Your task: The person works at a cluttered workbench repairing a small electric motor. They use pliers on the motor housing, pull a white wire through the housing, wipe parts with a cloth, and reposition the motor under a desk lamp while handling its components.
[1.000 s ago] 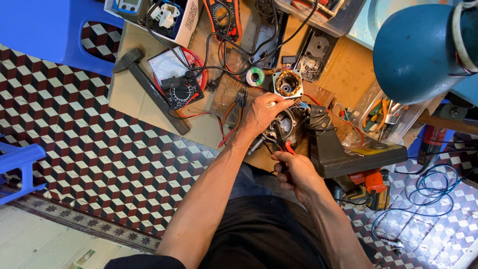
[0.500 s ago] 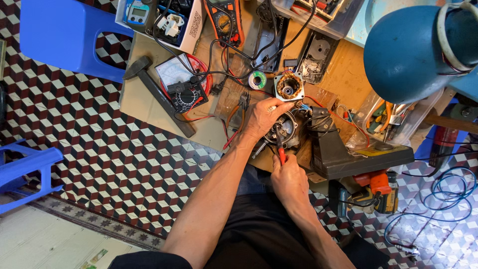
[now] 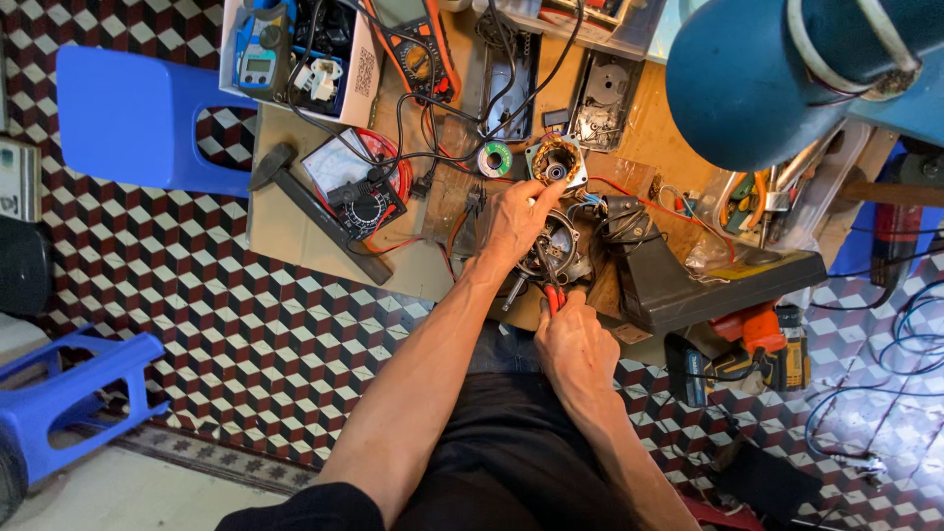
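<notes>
On workbench, left hand (image 3: 516,221) gripping motor housing (image 3: 559,251); right hand (image 3: 572,339) seemingly clenched around red-handled pliers (image 3: 553,297).

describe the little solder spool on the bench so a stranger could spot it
On the brown workbench, look just beyond the left hand. The solder spool lies beside the square motor part: a small round reel with a greenish rim, the only ring-shaped thing there.
</notes>
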### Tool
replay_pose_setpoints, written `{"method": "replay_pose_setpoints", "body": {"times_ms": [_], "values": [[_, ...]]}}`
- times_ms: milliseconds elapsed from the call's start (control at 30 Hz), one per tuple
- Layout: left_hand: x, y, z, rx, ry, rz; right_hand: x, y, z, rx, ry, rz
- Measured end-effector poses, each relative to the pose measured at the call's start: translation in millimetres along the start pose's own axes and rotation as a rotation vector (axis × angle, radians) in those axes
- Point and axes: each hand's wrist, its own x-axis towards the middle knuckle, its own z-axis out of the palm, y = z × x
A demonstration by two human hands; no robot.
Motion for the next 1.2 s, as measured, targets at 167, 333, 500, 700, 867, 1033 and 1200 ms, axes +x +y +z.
{"method": "replay_pose_setpoints", "body": {"times_ms": [167,333,500,700,867,1033,1200], "values": [[4,22,4,0.098,0.106,-0.043,8,-3,-9,0.1,-0.046,0.193],[9,35,8,0.14,0.086,-0.097,17,2,-10,0.161,-0.106,0.294],[12,41,10,0.156,0.052,-0.111,12,6,-8,0.145,-0.03,0.203],[15,41,12,0.189,0.033,-0.142,7,6,1,0.059,0.111,0.108],[16,42,12,0.179,0.024,-0.172,6,8,12,-0.01,0.243,0.051],[14,42,11,0.168,-0.005,-0.227,2,7,23,-0.041,0.346,0.043],[10,37,8,0.167,-0.002,-0.203,-7,5,33,-0.085,0.489,-0.034]]}}
